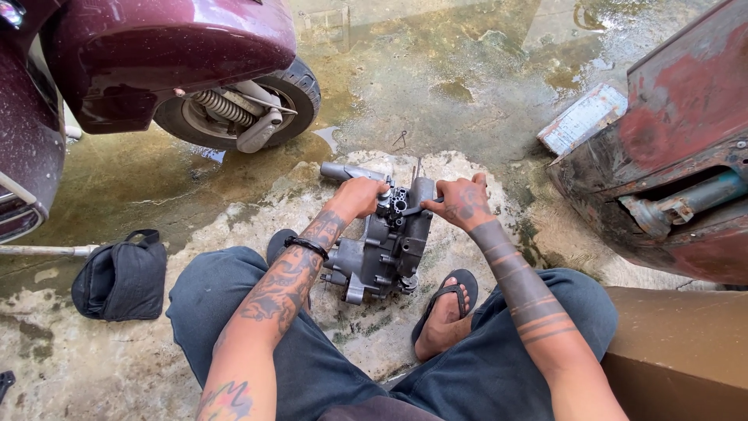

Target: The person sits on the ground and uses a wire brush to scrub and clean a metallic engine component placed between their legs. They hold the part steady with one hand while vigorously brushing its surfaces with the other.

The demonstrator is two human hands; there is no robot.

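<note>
A grey metal engine case (387,251) stands on its edge on the wet concrete floor between my feet. My left hand (360,195) grips its top left side, where a grey tube sticks out to the left. My right hand (461,201) is closed on a thin dark tool (416,206) whose tip rests at the top of the case. My right foot in a black sandal (446,306) is just right of the case. Part of what my left hand holds is hidden by its fingers.
A maroon scooter with its rear wheel (257,109) stands at the upper left. A rusty red vehicle body (678,148) fills the right. A black bag (121,277) lies on the floor at left. A brown box edge (678,351) is at the lower right.
</note>
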